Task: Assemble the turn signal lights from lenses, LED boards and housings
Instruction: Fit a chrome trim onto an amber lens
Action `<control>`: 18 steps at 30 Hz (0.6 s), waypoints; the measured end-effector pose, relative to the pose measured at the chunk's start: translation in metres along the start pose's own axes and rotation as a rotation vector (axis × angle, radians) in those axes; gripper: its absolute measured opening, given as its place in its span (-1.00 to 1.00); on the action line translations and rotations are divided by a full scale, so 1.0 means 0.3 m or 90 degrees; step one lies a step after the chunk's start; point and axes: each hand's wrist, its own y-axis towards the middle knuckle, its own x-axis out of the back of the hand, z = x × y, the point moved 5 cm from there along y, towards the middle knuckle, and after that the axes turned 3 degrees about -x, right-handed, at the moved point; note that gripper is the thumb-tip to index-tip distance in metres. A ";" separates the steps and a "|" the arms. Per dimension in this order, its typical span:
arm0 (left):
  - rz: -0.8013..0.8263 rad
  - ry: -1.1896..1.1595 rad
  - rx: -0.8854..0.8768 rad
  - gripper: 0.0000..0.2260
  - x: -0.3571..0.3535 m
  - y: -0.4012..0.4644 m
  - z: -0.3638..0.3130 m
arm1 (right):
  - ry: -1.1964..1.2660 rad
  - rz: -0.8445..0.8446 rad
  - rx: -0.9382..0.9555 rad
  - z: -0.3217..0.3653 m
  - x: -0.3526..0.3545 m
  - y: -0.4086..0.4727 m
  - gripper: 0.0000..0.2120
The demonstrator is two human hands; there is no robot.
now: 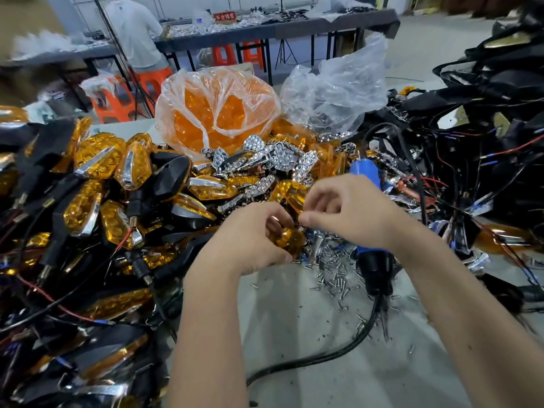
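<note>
Left hand [250, 240] curled round amber lens [290, 241], right hand [344, 210] pinching its top

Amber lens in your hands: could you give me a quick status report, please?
Left hand grips amber lens. Right hand pinches at its top edge; what it pinches, unclear. Loose screws and blue screwdriver close beside.

Bare left hand [250, 240] and right hand [350, 213], sleeveless forearms.

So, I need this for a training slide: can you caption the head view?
Both hands, left hand and right hand, work an amber lens above scattered screws, beside piled finished lights.
</note>
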 end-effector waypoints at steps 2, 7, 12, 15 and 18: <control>-0.017 0.019 0.009 -0.51 -0.006 0.008 -0.001 | -0.093 0.131 0.028 0.016 -0.039 -0.010 -0.82; -0.064 0.001 0.000 -0.58 -0.010 0.010 0.015 | -0.270 0.266 -0.034 0.027 -0.074 -0.031 -0.58; -0.127 -0.217 -0.016 -0.74 0.023 -0.007 0.050 | -0.298 0.268 -0.017 0.028 -0.094 -0.022 -0.70; -0.145 -0.308 -0.006 -0.79 0.033 -0.010 0.057 | -0.279 0.239 0.007 0.014 -0.088 -0.011 -0.90; -0.185 -0.363 0.004 -0.82 0.034 -0.014 0.057 | -0.144 0.156 0.048 0.007 -0.055 0.000 -0.91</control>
